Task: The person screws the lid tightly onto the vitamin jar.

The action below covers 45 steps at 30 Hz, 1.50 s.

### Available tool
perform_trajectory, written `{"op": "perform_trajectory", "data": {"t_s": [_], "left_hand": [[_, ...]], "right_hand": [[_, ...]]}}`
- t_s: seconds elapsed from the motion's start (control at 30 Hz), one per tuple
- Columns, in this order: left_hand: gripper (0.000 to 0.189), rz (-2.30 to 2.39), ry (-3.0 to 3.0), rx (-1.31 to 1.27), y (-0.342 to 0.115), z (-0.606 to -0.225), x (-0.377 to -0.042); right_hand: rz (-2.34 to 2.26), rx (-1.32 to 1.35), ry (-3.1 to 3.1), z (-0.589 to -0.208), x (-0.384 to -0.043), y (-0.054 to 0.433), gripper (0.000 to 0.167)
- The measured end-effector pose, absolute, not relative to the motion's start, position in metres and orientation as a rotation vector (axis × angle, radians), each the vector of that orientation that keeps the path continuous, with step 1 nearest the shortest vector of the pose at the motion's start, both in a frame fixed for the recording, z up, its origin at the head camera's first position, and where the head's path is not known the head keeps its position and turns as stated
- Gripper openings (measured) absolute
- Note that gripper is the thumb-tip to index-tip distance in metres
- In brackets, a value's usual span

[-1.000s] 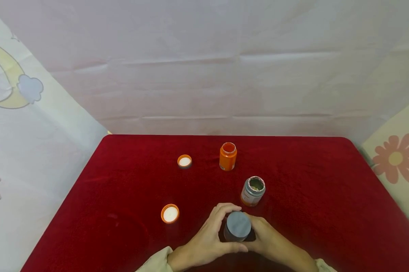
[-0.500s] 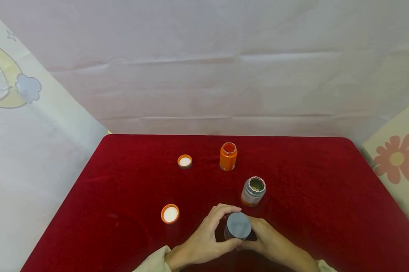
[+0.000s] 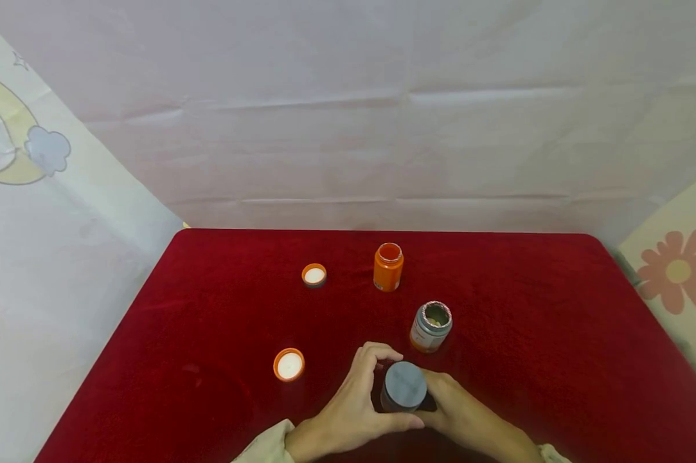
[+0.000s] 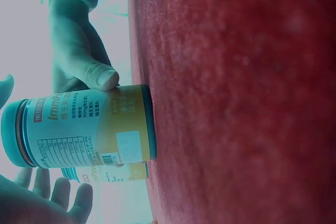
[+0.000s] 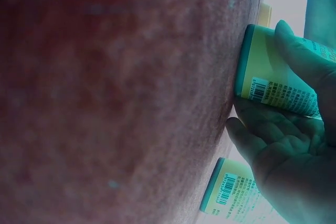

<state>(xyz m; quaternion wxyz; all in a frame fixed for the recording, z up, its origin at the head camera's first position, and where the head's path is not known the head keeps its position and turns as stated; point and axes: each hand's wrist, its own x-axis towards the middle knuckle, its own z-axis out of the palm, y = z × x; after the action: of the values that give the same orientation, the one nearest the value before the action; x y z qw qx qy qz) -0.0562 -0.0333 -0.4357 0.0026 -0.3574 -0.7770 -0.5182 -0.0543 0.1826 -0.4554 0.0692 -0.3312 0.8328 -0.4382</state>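
A lidded supplement jar with a grey cap [image 3: 405, 384] stands upright on the red cloth near the front, its printed yellow and pale body [image 4: 86, 129] showing in the left wrist view. My right hand [image 3: 460, 411] grips the lower body, with the thumb [image 5: 302, 59] along its side in the right wrist view. Around the cap my left hand [image 3: 356, 411] arches loosely, fingers behind it and thumb in front. Small gaps show between those fingers [image 4: 60, 192] and the cap. Just beyond stands an uncapped grey-necked jar [image 3: 428, 334] with pale contents.
Farther back, an uncapped orange jar [image 3: 387, 273] stands upright. Two orange-rimmed lids lie with white insides up: one lid [image 3: 314, 275] at the back left, another lid [image 3: 290, 365] left of my left hand. A pale sheet wall [image 3: 348, 128] rises behind the red table [image 3: 527, 289].
My left fingers and thumb have spread away from the cap since half a second ago, when the thumb lay over its edge. The right hand and the jar stay nearly in place.
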Motion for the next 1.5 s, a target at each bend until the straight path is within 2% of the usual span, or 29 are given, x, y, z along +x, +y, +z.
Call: {"op": "perform_trajectory", "data": {"t_s": [0.3, 0.7, 0.87, 1.1, 1.5], "left_hand": [[0.074, -1.677, -2.427, -1.209, -0.0337, -0.4327, -0.0584], [0.075, -1.796, -2.493, -1.103, -0.0303, -0.4312, -0.0574], [0.065, -1.723, -2.424, -1.056, -0.0346, -0.4354, -0.0564], [0.057, -1.698, -2.381, -1.153, -0.0367, -0.4355, -0.0577], [0.07, -1.84, -2.608, -1.126, -0.031, -0.4279, -0.0559]], "right_hand": [[-1.305, -0.981, 2.502, -0.4535, -0.0533, 0.1833, 0.035], [-1.324, -1.037, 2.524, -0.4549, -0.0548, 0.1823, 0.036], [-1.334, -1.05, 2.496, -0.4546, -0.0554, 0.1823, 0.033], [-1.357, -1.035, 2.472, -0.4553, -0.0552, 0.1827, 0.033], [-1.346, -1.057, 2.496, -0.4556, -0.0557, 0.1837, 0.039]]}}
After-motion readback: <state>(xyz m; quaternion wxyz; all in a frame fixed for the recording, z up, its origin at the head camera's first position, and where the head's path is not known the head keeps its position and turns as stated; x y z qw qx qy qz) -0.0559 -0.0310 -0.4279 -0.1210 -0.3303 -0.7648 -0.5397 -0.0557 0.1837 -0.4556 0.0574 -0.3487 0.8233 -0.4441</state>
